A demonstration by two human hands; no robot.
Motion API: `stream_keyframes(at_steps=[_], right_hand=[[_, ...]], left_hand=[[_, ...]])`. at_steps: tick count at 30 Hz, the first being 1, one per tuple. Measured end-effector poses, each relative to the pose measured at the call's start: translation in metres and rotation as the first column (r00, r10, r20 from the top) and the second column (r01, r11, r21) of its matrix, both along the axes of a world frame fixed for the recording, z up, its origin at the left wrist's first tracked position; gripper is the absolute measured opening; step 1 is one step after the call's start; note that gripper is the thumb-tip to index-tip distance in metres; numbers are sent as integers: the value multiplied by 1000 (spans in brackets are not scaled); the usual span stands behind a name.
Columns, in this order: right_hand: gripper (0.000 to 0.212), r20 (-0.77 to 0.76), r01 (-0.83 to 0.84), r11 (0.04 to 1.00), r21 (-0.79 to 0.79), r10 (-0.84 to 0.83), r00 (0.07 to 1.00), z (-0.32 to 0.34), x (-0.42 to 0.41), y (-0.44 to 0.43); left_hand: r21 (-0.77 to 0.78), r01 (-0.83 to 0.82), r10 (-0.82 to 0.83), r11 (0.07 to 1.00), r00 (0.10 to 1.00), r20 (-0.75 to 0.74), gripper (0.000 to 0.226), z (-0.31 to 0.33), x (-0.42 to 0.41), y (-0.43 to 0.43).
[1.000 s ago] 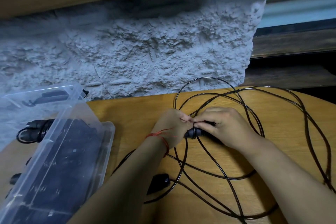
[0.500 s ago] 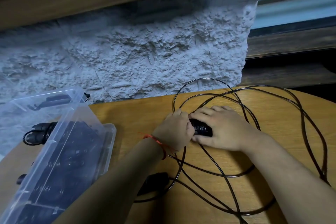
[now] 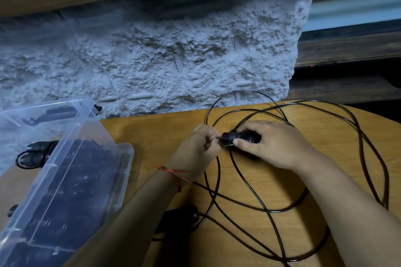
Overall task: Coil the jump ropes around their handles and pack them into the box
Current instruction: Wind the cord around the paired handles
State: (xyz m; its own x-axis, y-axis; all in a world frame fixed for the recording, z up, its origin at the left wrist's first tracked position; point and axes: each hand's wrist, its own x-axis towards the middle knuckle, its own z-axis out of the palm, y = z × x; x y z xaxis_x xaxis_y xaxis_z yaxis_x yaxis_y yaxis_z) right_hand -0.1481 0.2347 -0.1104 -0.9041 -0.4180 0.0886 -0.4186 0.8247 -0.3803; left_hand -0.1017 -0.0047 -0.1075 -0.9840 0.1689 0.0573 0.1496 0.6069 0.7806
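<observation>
— Two hands meet over the wooden table (image 3: 152, 136); what does each one hold?

— The right hand (image 3: 271, 145) is curled round a black handle (image 3: 230, 137), fingers over it and thumb on the near side. The left hand (image 3: 195, 151) sits just beside the handle's free end. Its fingertips pinch the thin black rope (image 3: 238, 91) where it leaves the handle.

— Where does the rest of that rope lie?

— It lies loose on the table in wide loops. Some arch beyond both hands, some sweep well out to the right of the right hand, and several strands cross under the two forearms. The second handle (image 3: 180, 214) lies just beside the left forearm, nearer the person than the hands and partly hidden by the arm.

— And the box?

— The clear plastic box (image 3: 128, 149) stands well to the left of the left hand. A dark mass shows through its walls and fills most of it. The mass looks like black bundles packed close, though single ones cannot be told apart.

— Is anything beside it?

— A clear lid (image 3: 43, 112) rises on the box's far left side, with a black shape showing through it. One coiled black bundle (image 3: 32, 156) shows at the box's left side. Whether it sits inside the box or on the table cannot be told.

— Anything else near the hands?

— A red thread (image 3: 171, 173) is tied round the left wrist, and a rough white wall (image 3: 152, 60) stands beyond both hands.
</observation>
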Motion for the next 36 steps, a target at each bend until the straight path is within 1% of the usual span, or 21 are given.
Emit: stream_keyframes(at_steps=[2, 3, 4, 6, 8, 12, 14, 17, 19, 21, 23, 29, 31, 34, 36], right_hand=[[54, 34, 16, 999, -38, -14, 999, 0, -1, 2], [55, 39, 19, 998, -58, -16, 999, -1, -1, 3], [55, 39, 29, 997, -78, -26, 999, -1, -1, 4], [47, 63, 49, 992, -116, -42, 997, 1, 0, 5], [44, 84, 44, 989, -140, -32, 996, 2, 4, 5], [62, 73, 4, 991, -134, 6, 997, 1, 7, 1], [63, 54, 2, 991, -131, 5, 999, 0, 9, -3], [59, -25, 34, 994, -100, -37, 999, 1, 13, -11], [60, -56, 48, 995, -82, -53, 997, 3, 16, -17], [63, -65, 53, 997, -51, -56, 996, 4, 17, -22], [66, -58, 70, 997, -37, -72, 996, 3, 20, -26], [69, -72, 140, 983, -117, -149, 986, 8, 24, -32], [67, -82, 127, 984, -122, -137, 987, 9, 26, -34], [57, -75, 75, 989, -126, -85, 994, 8, 30, -39], [53, -85, 63, 991, -117, -73, 994, 8, 33, -41]], left_hand=[[206, -98, 81, 974, 993, 88, 19, -6, 0, 4], [272, -161, 131, 949, 983, 126, 16, -9, -1, 7], [307, -223, 182, 925, 970, 159, 15, -10, -3, 12], [357, -325, 262, 876, 941, 215, 18, -12, -5, 24], [406, -367, 313, 837, 929, 196, 18, -11, -4, 33], [442, -376, 363, 814, 924, 118, 16, -12, -3, 33], [448, -382, 374, 808, 921, 111, 16, -11, -4, 31], [486, -393, 382, 781, 916, 126, 18, -9, -2, 30], [484, -379, 386, 788, 918, 91, 19, -10, 0, 27], [476, -355, 369, 805, 927, 69, 19, -11, -2, 22], [492, -340, 351, 801, 933, 73, 17, -11, -4, 20], [598, -286, 354, 749, 935, 3, 16, -7, -4, 20], [630, -269, 351, 728, 937, -6, 15, -5, -2, 21], [602, -221, 328, 768, 942, -72, 12, -8, -1, 21], [603, -204, 315, 771, 945, -83, 15, -10, 0, 22]])
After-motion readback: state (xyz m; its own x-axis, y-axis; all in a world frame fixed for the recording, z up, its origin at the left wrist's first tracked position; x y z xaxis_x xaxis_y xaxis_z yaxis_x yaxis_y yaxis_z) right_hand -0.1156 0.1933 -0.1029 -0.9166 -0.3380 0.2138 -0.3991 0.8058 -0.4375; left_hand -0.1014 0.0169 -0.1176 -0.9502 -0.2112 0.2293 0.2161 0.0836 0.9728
